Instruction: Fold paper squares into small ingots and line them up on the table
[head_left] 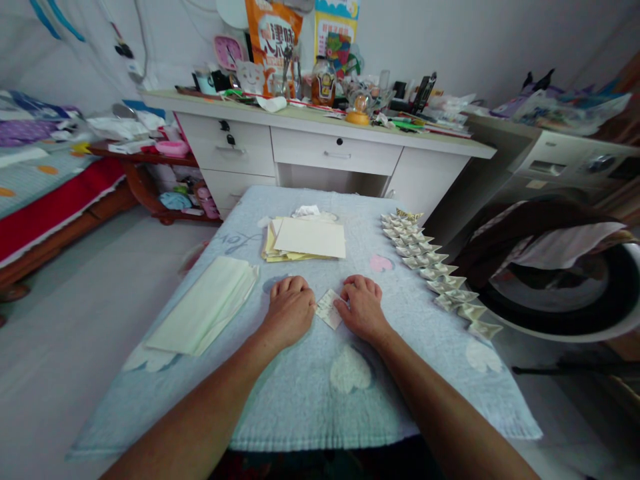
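Observation:
A small folded paper square lies turned like a diamond on the cloth-covered table, with faint printing on it. My left hand is closed at its left corner, fingers curled under. My right hand has its thumb on the right side of the paper and its other fingers bent. The undersides of both hands are hidden. Beyond them lies a stack of cream and yellow paper sheets. To the right runs a row of folded paper boats, set one against another.
On the table's left rests a folded pale green sheet. A crumpled white tissue sits behind the paper stack. A white desk full of clutter stands beyond the table. An open front-loading washing machine is at the right, a bed at the left.

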### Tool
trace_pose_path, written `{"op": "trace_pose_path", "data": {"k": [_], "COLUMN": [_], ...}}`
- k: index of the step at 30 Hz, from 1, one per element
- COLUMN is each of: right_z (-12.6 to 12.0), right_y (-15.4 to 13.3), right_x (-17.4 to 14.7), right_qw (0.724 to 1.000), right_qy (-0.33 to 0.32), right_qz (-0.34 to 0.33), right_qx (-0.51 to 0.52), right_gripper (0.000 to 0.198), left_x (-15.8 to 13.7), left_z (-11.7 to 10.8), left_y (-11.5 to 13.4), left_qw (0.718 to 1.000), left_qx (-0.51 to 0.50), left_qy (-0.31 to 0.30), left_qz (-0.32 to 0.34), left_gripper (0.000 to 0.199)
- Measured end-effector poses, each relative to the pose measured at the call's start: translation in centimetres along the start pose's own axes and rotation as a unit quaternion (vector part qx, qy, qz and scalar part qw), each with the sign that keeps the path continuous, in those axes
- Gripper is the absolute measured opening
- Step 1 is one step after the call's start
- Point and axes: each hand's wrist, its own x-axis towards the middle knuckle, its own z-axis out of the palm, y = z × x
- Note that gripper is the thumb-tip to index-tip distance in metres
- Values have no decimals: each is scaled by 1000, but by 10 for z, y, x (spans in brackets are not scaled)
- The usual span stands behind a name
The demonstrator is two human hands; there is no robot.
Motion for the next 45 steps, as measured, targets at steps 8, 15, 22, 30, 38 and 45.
{"op": "trace_pose_path", "data": {"k": [8, 15, 22, 30, 38, 45], "right_z": [-1, 0, -1, -3, -11, -11], "right_y": [-1, 0, -1, 10, 19, 21], "right_x": [-1, 0, -1, -1, -3, -4], "right_qw": [1000, 1000, 1000, 1000, 999, 999], "right_qy": [2, 0, 3, 1, -22, 19], "right_qz": [-1, -3, -4, 27, 39, 5], "right_qx": [-3, -7, -7, -10, 9, 43], "right_gripper": [15, 16, 15, 26, 21, 7], "left_x": [0, 7, 10, 11, 10, 11], "left_z": [1, -1, 10, 14, 14, 16], "left_y": [-5, -6, 4, 2, 3, 0], "left_qw": [999, 996, 989, 993, 992, 990], "left_qx": [-9, -89, -89, -48, -44, -77], "left_qy": [-15, 24, 24, -1, 9, 20], "left_qz": [-30, -4, 116, 112, 114, 117], "left_gripper": [8, 23, 29, 27, 28, 30]}}
